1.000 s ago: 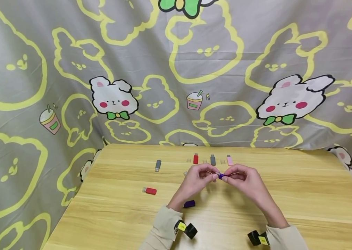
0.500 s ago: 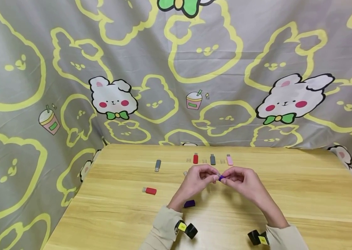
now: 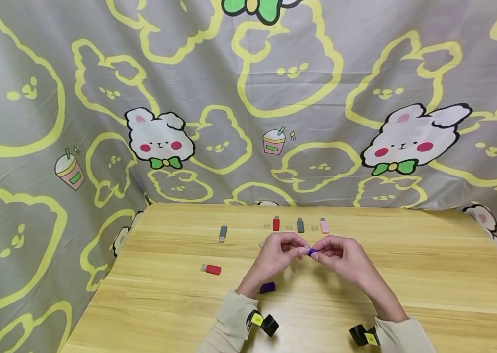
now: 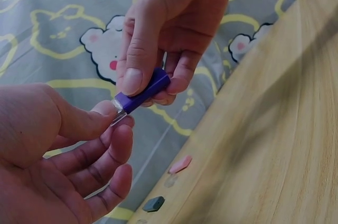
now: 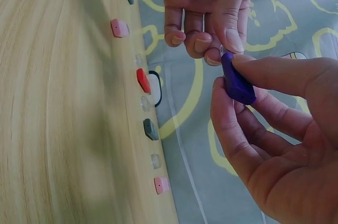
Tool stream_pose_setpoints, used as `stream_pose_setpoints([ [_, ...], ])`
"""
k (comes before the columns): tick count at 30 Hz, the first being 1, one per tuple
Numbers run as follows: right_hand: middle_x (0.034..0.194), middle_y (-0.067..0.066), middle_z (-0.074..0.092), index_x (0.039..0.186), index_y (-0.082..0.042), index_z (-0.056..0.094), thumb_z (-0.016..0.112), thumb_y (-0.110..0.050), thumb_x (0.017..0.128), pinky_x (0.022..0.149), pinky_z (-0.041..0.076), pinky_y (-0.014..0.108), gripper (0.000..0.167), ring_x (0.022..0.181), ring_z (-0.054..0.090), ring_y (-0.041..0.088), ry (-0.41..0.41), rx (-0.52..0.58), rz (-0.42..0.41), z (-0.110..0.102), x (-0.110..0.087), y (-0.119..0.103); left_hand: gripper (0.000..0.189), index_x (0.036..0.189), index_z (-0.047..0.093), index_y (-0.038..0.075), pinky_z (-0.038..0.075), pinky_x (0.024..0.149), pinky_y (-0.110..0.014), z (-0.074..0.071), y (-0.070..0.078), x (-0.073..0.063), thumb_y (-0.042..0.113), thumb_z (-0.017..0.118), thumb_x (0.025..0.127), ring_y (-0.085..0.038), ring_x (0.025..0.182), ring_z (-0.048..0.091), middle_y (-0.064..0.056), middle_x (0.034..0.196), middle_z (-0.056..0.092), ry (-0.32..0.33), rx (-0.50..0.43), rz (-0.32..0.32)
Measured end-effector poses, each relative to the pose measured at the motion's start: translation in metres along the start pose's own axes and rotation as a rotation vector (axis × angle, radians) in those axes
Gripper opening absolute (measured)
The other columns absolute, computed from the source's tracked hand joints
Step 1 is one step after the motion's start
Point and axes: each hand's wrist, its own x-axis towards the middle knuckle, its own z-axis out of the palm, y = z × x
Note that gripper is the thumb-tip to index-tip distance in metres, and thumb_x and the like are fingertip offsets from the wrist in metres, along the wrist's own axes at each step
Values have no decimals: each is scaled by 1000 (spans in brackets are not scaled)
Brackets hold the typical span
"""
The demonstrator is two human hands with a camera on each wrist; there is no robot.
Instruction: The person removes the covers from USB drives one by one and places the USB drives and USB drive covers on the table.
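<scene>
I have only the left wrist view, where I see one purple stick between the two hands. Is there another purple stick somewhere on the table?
Observer: Yes. In the head view, a second purple stick lies on the table, lower in the picture than the held purple stick.

Operator: And does any red stick lie in the far row?

Observer: One red stick, at the picture's left end of that row.

Operator: I see one pink stick. Is there another?

Observer: Yes, the right wrist view shows another pink stick, apart from that row.
</scene>
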Motion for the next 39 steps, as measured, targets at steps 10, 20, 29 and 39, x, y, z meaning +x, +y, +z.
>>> stream_pose_setpoints([
  [10, 91, 8, 73, 101, 3, 72, 79, -4, 89, 72, 59, 25, 16, 81, 70, 18, -7, 3, 13, 2, 0, -1, 4, 96, 77, 4, 51, 63, -19, -1, 0, 0, 3, 74, 94, -40, 81, 71, -2, 87, 73, 16, 6, -18],
  [20, 91, 8, 73, 101, 4, 71, 79, -5, 89, 72, 59, 26, 16, 81, 70, 18, -9, 8, 26, 4, -1, -4, 4, 96, 77, 2, 50, 61, -19, -3, 0, -2, 3, 73, 94, -44, 81, 70, -1, 84, 73, 24, 17, -14],
  [29, 91, 8, 73, 100, 2, 72, 79, -5, 89, 71, 59, 26, 15, 82, 70, 23, -7, -4, 66, -2, -4, -4, 6, 99, 77, 3, 54, 62, -23, -12, 1, -3, 6, 73, 95, -32, 77, 71, 0, 85, 73, 62, 65, -22],
  [39, 101, 13, 74, 115, 3, 72, 73, -6, 95, 69, 57, 27, 22, 83, 67, 19, 51, -35, 53, -15, -2, 4, 9, 102, 76, 0, 56, 72, -33, -63, -4, -7, 7, 72, 96, -35, 75, 69, -18, 92, 73, 195, 55, -31],
])
